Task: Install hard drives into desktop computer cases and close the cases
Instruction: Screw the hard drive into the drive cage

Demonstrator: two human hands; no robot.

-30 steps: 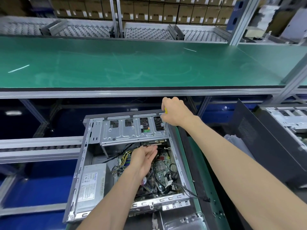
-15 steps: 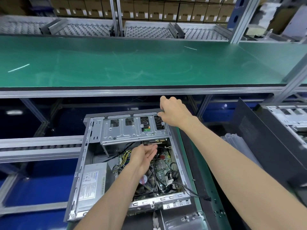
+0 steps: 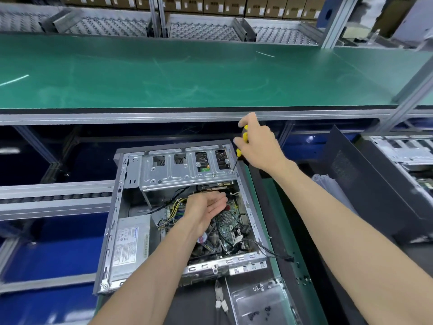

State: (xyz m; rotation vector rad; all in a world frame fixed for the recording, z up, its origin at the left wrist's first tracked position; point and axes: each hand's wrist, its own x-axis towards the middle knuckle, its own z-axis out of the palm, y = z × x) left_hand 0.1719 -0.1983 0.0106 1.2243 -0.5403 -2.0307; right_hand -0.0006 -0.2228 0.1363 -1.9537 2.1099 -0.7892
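Watching right hand (image 3: 260, 146) grip pinching the yellow screwdriver (image 3: 241, 146), tip on the drive cage (image 3: 187, 172) corner | left hand (image 3: 206, 207) fingers spread flat inside the open desktop case (image 3: 112, 231), under that cage | hard drive (image 3: 215, 186) edge peeks below the cage | screws (image 3: 257, 313) in the clear tray (image 3: 281, 294) near me

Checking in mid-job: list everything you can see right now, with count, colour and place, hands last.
Open computer case: one, grey metal, centre, lying on its side.
Drive cage: one, silver, far end of the case.
Power supply: one, grey, labelled, near-left in the case.
Motherboard: one, green, with cables, inside right.
Screwdriver: one, yellow and black, tip at the cage's right corner.
Clear tray: one, holding small dark screws, bottom right.
Second case: one, grey, far right.
Green shelf: one, above.
Left hand: open, inside the case.
Right hand: grips the screwdriver.
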